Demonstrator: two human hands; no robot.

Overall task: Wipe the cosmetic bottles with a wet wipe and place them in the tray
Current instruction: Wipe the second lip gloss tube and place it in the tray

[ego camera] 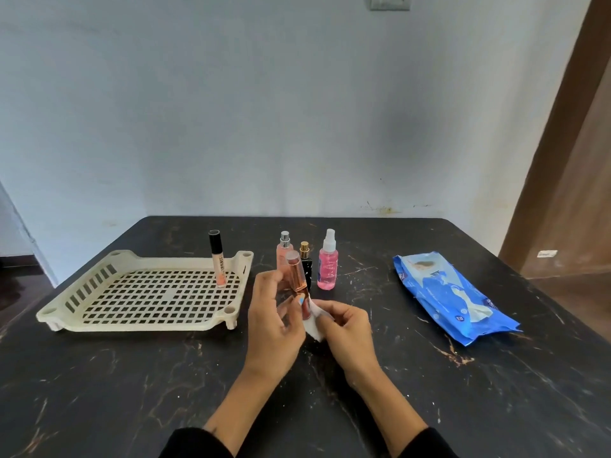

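My left hand (274, 322) grips a slim tube with a rose-gold cap (296, 272), tilted upright above the table. My right hand (347, 325) pinches a white wet wipe (314, 320) against the tube's lower end. A cream perforated tray (66, 304) lies at the left with one black-capped lip gloss tube (218, 259) standing in its far right corner. Behind my hands stand a pale pink spray bottle (284, 249), a small black bottle with a gold cap (305, 266) and a pink spray bottle with a white nozzle (327, 266).
A blue pack of wet wipes (453, 295) lies at the right on the dark marbled table (132, 375). The wall rises just behind the table's far edge. A brown door stands at the far right.
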